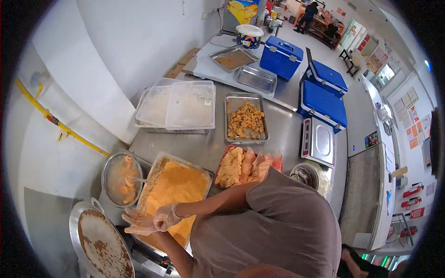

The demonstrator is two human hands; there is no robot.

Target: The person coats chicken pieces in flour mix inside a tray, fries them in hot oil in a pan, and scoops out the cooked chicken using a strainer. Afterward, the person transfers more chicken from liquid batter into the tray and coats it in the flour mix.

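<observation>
My left hand, in a clear plastic glove, is held out with its fingers stretched and spread, nothing in it. My right hand, also gloved, is closed at the left wrist, on the cuff of the left plastic glove. Both hands are over the near edge of a large clear tub of orange-yellow breading powder. Just beyond the left fingers stands a metal pot of cloudy liquid with orange pieces and a handle sticking out. Closer to me is a wide pan of foamy, brown-flecked oil.
A red tray of raw battered meat and plastic bags sits beside the tub. Beyond are a metal tray of fried pieces, lidded plastic containers, a weighing scale and blue cooler boxes. A yellow pipe runs along the wall.
</observation>
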